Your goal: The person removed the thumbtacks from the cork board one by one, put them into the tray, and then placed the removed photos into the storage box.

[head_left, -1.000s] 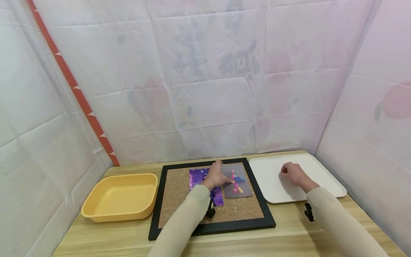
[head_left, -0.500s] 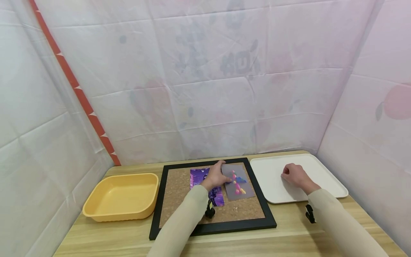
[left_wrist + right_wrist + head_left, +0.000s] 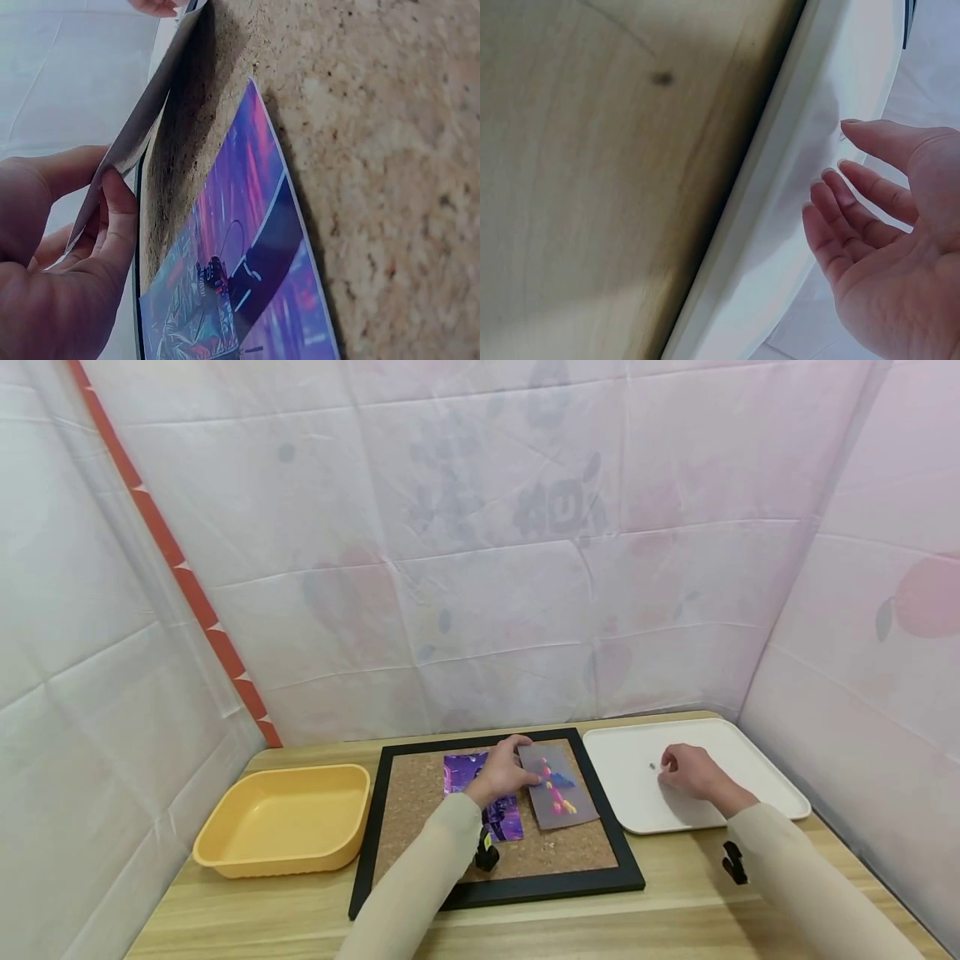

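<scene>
My left hand (image 3: 504, 772) pinches the left edge of a grey picture card (image 3: 557, 810) with a pink and blue figure on it. In the left wrist view the card (image 3: 146, 109) slants up off the cork, thumb on one face and fingers on the other. A purple printed card (image 3: 255, 247) lies on the cork board (image 3: 562, 860), partly under my left hand in the head view. My right hand (image 3: 693, 772) hovers over the white tray (image 3: 757, 760), fingers loosely bent and thumb apart. Just left of its fingertips is a tiny greyish piece (image 3: 652, 766), too small to identify.
The board's raised black frame (image 3: 555, 890) sits mid-table, beside the tray. Left of it stands a yellow basin (image 3: 300, 822) with nothing visible inside. White printed sheeting (image 3: 480, 610) walls in the back and both sides of the wooden table (image 3: 525, 935).
The grey card has turned slightly, its lower end shifting right, still in my left hand. A tiny piece now shows beside my right fingertips, whose fingers have loosened.
</scene>
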### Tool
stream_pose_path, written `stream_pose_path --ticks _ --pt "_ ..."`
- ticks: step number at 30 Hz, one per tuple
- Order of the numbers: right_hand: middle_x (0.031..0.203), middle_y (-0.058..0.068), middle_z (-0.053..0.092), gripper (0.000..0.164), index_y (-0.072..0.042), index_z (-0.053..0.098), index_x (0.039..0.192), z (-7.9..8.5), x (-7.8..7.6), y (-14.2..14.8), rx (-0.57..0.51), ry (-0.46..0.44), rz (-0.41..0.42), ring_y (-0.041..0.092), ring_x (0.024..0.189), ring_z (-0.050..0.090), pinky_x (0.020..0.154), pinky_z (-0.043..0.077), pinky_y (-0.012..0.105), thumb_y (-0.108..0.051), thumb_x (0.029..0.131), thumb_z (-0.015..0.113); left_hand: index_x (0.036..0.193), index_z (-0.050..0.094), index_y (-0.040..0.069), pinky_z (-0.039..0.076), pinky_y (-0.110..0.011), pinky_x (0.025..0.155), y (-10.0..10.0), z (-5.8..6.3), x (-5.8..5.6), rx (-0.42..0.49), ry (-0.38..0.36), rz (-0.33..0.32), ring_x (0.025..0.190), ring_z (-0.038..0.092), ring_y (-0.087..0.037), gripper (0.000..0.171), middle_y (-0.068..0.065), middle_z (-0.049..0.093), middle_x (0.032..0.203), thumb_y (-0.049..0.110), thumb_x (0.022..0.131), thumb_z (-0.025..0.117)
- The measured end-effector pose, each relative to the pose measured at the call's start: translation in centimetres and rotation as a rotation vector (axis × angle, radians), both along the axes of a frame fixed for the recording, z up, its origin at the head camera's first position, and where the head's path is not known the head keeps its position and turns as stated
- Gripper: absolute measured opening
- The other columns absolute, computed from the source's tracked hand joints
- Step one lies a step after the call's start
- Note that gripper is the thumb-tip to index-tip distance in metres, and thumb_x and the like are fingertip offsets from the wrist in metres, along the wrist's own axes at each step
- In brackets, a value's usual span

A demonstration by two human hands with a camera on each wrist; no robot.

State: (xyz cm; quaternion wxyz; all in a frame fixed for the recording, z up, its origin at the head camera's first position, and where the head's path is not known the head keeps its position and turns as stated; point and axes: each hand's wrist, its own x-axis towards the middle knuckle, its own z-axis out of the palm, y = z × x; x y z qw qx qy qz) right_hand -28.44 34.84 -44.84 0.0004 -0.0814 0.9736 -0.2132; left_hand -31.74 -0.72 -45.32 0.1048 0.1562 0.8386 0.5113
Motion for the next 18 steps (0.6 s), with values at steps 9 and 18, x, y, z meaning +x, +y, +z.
stream_pose_path --ticks 9,18 --pt "0.085 0.016 0.062 0.022 0.010 0.062 0.098 0.3 0.5 -0.5 -0.034 0.000 0.034 0.027 0.076 0.058 0.066 0.048 0.039 -0.006 0.086 0.072 0.143 0.054 0.008 0.048 -0.029 0.061 -0.2 0.0 0.3 0.045 0.000 -0.021 0.079 0.061 -0.015 0.069 -0.006 0.067 0.097 0.001 0.082 0.085" --pt "0.085 0.013 0.062 0.022 0.009 0.062 0.099 1.0 1.1 -1.7 -0.021 0.026 0.069 0.024 0.075 0.057 0.066 0.048 0.039 -0.008 0.089 0.072 0.147 0.050 0.009 0.044 -0.029 0.056 -0.7 0.5 0.7 0.094 0.023 -0.027 0.070 0.051 -0.015 0.073 -0.008 0.061 0.099 -0.001 0.083 0.083"
